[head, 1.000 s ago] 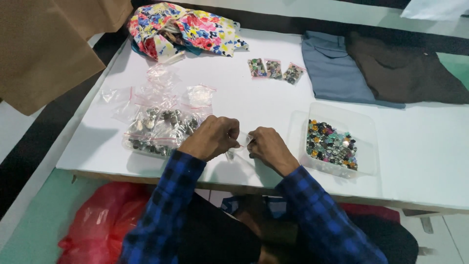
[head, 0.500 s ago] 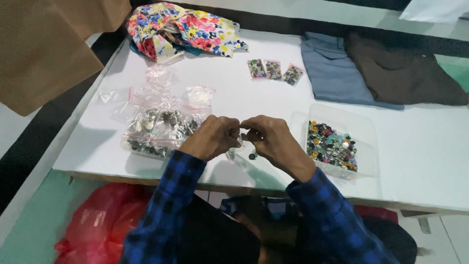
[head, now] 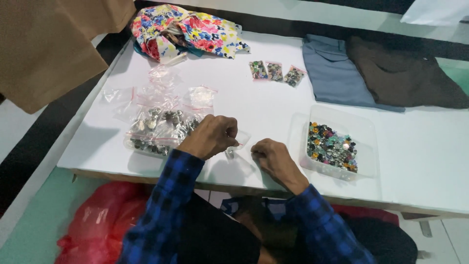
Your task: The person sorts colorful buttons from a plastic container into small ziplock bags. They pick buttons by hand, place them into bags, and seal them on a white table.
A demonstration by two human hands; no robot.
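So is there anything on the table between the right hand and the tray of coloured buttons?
Nothing visible. The right hand rests on the white table just left of the tray, with only bare tabletop between them. The left hand holds a small clear bag on the far side.

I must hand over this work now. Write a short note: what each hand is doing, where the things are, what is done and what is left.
Left hand: pinches a small clear plastic zip bag above the white table.
Right hand: closed, resting on the table, nothing visible in it.
Things: clear plastic tub of coloured beads to the right; heap of small clear bags to the left.
Done: three small filled bags lie further back.
Left: many beads are in the tub.
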